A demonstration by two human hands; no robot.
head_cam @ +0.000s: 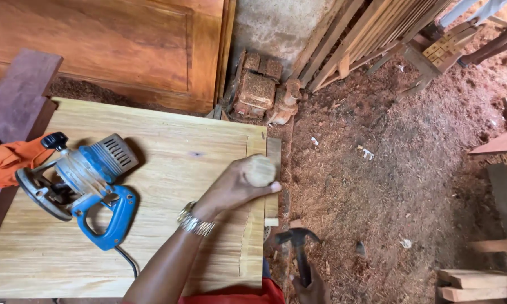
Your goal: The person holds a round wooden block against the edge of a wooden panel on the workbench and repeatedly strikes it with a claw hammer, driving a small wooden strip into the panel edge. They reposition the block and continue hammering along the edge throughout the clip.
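My left hand (239,183), a metal watch on its wrist, is closed around a small rounded wooden block (261,169). It presses the block against a narrow wood strip (273,151) along the right edge of a pale wooden panel (169,225). My right hand (314,291) shows only partly at the bottom edge. It grips the handle of a dark claw hammer (298,239), whose head hangs below and to the right of the panel's edge, apart from the strip.
A blue electric router (93,180) lies on its side on the panel's left part, its cord trailing toward me. An orange cloth (5,160) sits at far left. A brown door (124,45), leaning slats (366,34) and stacked planks (478,278) surround the sawdust-covered floor (405,169).
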